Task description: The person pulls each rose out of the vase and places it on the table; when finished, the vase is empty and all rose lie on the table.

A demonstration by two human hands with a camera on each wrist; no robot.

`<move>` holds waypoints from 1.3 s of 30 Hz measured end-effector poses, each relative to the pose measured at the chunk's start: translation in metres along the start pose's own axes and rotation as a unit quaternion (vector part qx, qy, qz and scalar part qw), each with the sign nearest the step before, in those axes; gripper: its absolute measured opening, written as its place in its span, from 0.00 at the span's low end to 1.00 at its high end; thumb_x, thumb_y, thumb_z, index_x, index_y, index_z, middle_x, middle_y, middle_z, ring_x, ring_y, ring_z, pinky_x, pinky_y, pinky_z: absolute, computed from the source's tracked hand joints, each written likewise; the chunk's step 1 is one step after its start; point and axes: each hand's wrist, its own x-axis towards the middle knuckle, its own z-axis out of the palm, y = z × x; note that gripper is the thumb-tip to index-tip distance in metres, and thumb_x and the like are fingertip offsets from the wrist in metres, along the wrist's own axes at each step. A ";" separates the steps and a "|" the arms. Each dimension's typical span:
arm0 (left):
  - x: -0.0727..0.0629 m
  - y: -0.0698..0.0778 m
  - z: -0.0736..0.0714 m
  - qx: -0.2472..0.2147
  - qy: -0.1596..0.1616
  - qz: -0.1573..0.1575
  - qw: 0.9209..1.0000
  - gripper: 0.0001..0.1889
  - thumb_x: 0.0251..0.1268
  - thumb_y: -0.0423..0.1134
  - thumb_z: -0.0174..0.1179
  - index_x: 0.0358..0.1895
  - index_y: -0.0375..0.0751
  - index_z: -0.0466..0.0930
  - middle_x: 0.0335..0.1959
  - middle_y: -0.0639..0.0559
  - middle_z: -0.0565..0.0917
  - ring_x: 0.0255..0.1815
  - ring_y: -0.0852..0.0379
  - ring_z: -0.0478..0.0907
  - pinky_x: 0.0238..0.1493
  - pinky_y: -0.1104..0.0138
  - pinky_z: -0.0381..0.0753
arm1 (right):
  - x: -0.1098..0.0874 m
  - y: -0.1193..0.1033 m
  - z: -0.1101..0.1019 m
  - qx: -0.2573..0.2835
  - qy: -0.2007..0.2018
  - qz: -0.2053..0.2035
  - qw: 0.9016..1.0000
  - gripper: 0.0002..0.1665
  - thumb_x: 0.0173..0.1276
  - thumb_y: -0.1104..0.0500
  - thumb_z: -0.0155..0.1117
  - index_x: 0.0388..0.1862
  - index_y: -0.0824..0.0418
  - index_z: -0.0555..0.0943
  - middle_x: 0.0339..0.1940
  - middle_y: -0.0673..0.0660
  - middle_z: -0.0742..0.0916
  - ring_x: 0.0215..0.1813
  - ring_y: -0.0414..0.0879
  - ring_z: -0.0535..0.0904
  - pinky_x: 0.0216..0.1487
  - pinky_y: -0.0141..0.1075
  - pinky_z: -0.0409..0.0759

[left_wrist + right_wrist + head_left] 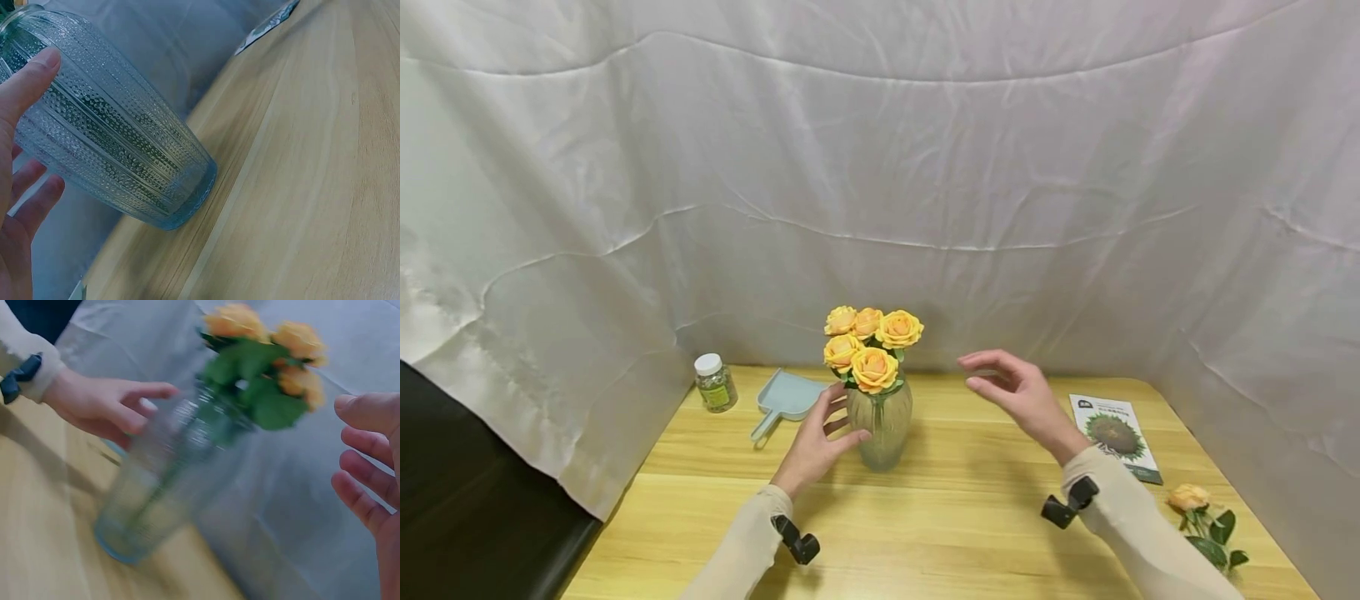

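A ribbed clear glass vase [881, 425] stands upright on the wooden table, holding several yellow roses [875, 369] with green leaves. My left hand [820, 437] is at the vase's left side. Its thumb lies across the glass [119, 125] in the left wrist view, while the lower fingers stand off it, loosely bent; whether the thumb touches cannot be told. To the right of the vase, apart from it, my right hand [1011, 392] is raised above the table with nothing in it, fingers loosely bent. The right wrist view shows the vase and roses blurred.
Left of the vase lie a light blue dustpan [792, 395] and a white-capped jar [716, 383]. At the right are a packet with a sunflower picture [1115, 435] and a single pale orange rose [1190, 497] near the edge. A grey curtain [940, 167] hangs behind the table [925, 533].
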 end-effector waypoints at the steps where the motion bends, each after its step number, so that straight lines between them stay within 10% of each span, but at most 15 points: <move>1: 0.000 0.000 0.000 0.001 0.000 0.000 1.000 0.47 0.68 0.40 0.78 0.85 0.51 0.60 0.84 0.45 0.67 0.83 0.39 0.68 0.81 0.45 0.78 | 0.001 0.000 0.008 0.009 -0.010 -0.001 1.000 0.18 0.77 0.69 0.69 0.63 0.71 0.83 0.67 0.63 0.87 0.65 0.40 0.85 0.68 0.29 0.86; 17: -0.001 -0.001 -0.001 0.003 0.003 0.009 1.000 0.47 0.69 0.42 0.78 0.86 0.52 0.59 0.84 0.45 0.67 0.83 0.38 0.68 0.81 0.44 0.77 | 0.023 -0.002 0.091 -0.007 -0.070 -0.005 0.997 0.14 0.77 0.63 0.72 0.59 0.62 0.88 0.66 0.61 0.86 0.67 0.58 0.83 0.74 0.63 0.82; 30: -0.002 -0.001 -0.002 0.003 -0.002 0.017 1.000 0.46 0.70 0.42 0.77 0.85 0.54 0.60 0.83 0.47 0.67 0.83 0.38 0.68 0.81 0.43 0.78 | 0.027 -0.007 0.107 -0.092 -0.069 0.010 0.993 0.14 0.77 0.55 0.75 0.58 0.55 0.92 0.68 0.54 0.89 0.74 0.55 0.77 0.73 0.59 0.79; 39: -0.002 0.000 -0.001 0.004 -0.001 0.017 1.000 0.46 0.70 0.41 0.77 0.85 0.55 0.60 0.83 0.47 0.68 0.83 0.39 0.69 0.80 0.44 0.78 | 0.027 -0.008 0.106 -0.051 -0.017 -0.003 0.999 0.11 0.77 0.60 0.73 0.55 0.59 0.92 0.62 0.57 0.90 0.64 0.53 0.83 0.72 0.59 0.81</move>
